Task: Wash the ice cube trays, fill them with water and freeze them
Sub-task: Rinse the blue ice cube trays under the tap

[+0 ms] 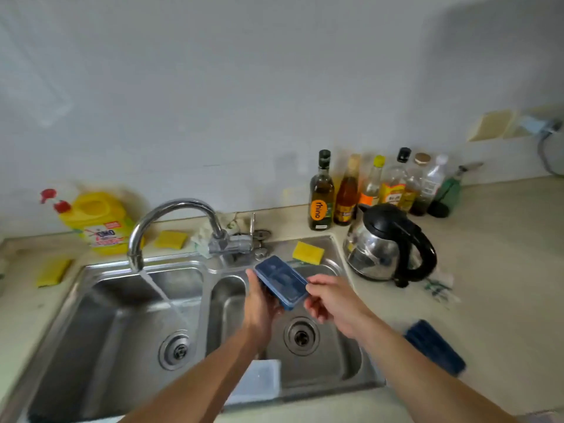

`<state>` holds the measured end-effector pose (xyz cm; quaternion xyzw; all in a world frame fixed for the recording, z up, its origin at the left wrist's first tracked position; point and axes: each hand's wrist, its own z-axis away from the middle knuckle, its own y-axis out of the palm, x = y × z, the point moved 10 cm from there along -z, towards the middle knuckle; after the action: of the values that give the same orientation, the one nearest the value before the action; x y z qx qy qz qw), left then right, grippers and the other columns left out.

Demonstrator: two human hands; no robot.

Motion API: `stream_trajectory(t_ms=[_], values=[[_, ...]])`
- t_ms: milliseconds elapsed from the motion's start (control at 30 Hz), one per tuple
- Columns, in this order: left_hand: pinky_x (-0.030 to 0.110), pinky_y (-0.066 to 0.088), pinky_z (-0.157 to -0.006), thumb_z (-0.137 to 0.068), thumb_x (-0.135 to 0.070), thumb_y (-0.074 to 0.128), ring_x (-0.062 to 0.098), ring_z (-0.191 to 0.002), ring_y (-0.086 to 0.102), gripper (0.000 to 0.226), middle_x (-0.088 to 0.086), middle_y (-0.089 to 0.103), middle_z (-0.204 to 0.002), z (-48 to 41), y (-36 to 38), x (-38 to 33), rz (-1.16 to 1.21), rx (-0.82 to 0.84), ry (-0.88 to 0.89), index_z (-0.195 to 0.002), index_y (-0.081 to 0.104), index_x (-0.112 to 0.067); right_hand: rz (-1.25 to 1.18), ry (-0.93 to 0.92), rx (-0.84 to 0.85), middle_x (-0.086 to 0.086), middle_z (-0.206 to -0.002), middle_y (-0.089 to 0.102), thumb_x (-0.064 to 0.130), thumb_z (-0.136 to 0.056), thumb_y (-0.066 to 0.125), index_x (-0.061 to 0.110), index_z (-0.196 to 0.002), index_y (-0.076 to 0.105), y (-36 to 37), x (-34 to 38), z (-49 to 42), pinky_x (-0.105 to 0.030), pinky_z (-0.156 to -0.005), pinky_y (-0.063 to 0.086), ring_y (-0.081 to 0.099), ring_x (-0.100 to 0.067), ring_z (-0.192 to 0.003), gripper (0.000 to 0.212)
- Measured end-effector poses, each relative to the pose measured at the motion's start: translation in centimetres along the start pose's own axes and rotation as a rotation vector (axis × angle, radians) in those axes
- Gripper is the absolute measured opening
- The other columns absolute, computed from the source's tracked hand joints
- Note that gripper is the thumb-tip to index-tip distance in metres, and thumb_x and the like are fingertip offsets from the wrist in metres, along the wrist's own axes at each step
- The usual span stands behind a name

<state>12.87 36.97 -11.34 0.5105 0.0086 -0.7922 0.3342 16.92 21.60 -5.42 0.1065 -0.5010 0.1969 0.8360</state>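
Head view: shows a blue ice cube tray (280, 280) held tilted above the right basin of a double steel sink (335, 390). Finds the left hand (261, 303) under the tray's near left end, fingers curled round it. Finds the right hand (332, 306) pinching the tray's right edge between thumb and fingers. Shows a second blue tray (435, 348) lying flat on the tabletop (488, 285) right of the sink, well apart from both hands. Shows a pale translucent piece (259, 383) at the sink's front rim, too blurred to name.

Catches the faucet (171, 221) swung over the left basin, water (164, 297) running slantwise toward the drain.

Reads "rhino" on the orange label of a dark oil bottle (321, 196) by the wall, first in a row of bottles (393, 181), other labels too blurred to read. Reads what may be "OMO" on the yellow detergent jug (97, 222), blurred too.

Places a steel kettle (387, 242) just right of the sink, a yellow sponge (308, 252) on the rim beyond the held tray, a second sponge (170, 239) behind the faucet, a third sponge (54, 271) far left.
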Motion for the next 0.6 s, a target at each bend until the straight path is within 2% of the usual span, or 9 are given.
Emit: stream_trajectory(t_ms=[67,133,200,233,300,333,433,533,600], values=[[0.057,0.051,-0.098,-0.094,-0.074,0.025,0.038,-0.104,0.068,0.077,0.021,0.072,-0.116,-0.1,-3.6,-2.3,0.098,-0.069,0.023,-0.124,0.064,-0.016,0.090,-0.034,0.076,-0.010,-0.063,0.064,0.006,-0.103,0.051,0.003,-0.105,0.066,4.7,1.0,-0.9,-0.026,-0.042,0.038,0.052,-0.019,-0.047,0.016],[0.058,0.048,-0.101,-0.096,-0.073,0.022,0.041,-0.105,0.066,0.079,0.026,0.069,-0.119,0.0,-7.2,-4.2,0.143,-0.138,0.045,-0.127,0.062,-0.012,0.258,-0.093,0.160,-0.006,-0.069,0.067,0.018,-0.103,0.053,0.005,-0.103,0.066,9.0,1.6,-1.4,-0.027,-0.045,0.043,0.057,-0.017,-0.049,0.019],[0.056,0.054,-0.093,-0.097,-0.072,0.022,0.042,-0.105,0.068,0.076,0.025,0.071,-0.115,0.2,-10.6,-5.1,0.150,-0.210,0.037,-0.124,0.063,-0.013,0.456,-0.146,0.221,0.000,-0.080,0.071,0.037,-0.098,0.058,0.015,-0.101,0.066,12.7,1.5,-2.0,-0.025,-0.051,0.050,0.064,-0.011,-0.057,0.024],[0.052,0.059,-0.085,-0.098,-0.071,0.024,0.041,-0.102,0.070,0.073,0.022,0.074,-0.111,0.4,-12.1,-5.5,0.142,-0.246,0.034,-0.120,0.064,-0.016,0.542,-0.172,0.234,0.004,-0.087,0.072,0.047,-0.093,0.060,0.020,-0.104,0.065,14.2,1.4,-2.2,-0.023,-0.056,0.052,0.067,-0.008,-0.064,0.029],[0.042,0.062,-0.070,-0.098,-0.071,0.025,0.033,-0.090,0.075,0.064,0.014,0.077,-0.100,0.9,-14.6,-5.7,0.083,-0.319,0.015,-0.111,0.065,-0.022,0.635,-0.237,0.256,0.012,-0.103,0.070,0.062,-0.083,0.063,0.029,-0.116,0.060,16.7,1.3,-2.5,-0.019,-0.066,0.050,0.068,-0.003,-0.083,0.048],[0.040,0.062,-0.067,-0.098,-0.071,0.026,0.031,-0.087,0.076,0.060,0.011,0.077,-0.098,1.2,-15.7,-5.7,0.040,-0.353,0.004,-0.109,0.064,-0.025,0.636,-0.257,0.276,0.015,-0.110,0.068,0.066,-0.079,0.065,0.032,-0.124,0.056,17.9,1.2,-2.6,-0.017,-0.069,0.048,0.066,0.000,-0.091,0.057],[0.036,0.061,-0.063,-0.100,-0.068,0.028,0.027,-0.083,0.076,0.053,0.009,0.074,-0.096,2.1,-18.0,-5.8,-0.039,-0.417,-0.039,-0.108,0.062,-0.028,0.655,-0.276,0.378,0.021,-0.111,0.063,0.067,-0.074,0.068,0.035,-0.136,0.051,21.0,0.7,-2.5,-0.009,-0.069,0.043,0.061,0.007,-0.093,0.072],[0.031,0.058,-0.055,-0.099,-0.069,0.031,0.021,-0.074,0.077,0.057,0.009,0.076,-0.096,1.6,-19.6,-6.2,-0.082,-0.398,-0.072,-0.114,0.064,-0.025,0.659,-0.275,0.413,0.018,-0.113,0.065,0.058,-0.079,0.070,0.035,-0.140,0.052,23.0,0.4,-2.9,-0.014,-0.073,0.045,0.063,0.001,-0.096,0.068],[0.035,0.060,-0.057,-0.096,-0.073,0.034,0.023,-0.075,0.077,0.054,0.011,0.075,-0.099,0.7,-20.3,-6.3,-0.087,-0.371,-0.109,-0.110,0.062,-0.029,0.602,-0.240,0.413,0.014,-0.107,0.069,0.055,-0.080,0.069,0.033,-0.136,0.055,23.9,0.4,-3.4,-0.018,-0.066,0.049,0.068,-0.002,-0.084,0.061]])
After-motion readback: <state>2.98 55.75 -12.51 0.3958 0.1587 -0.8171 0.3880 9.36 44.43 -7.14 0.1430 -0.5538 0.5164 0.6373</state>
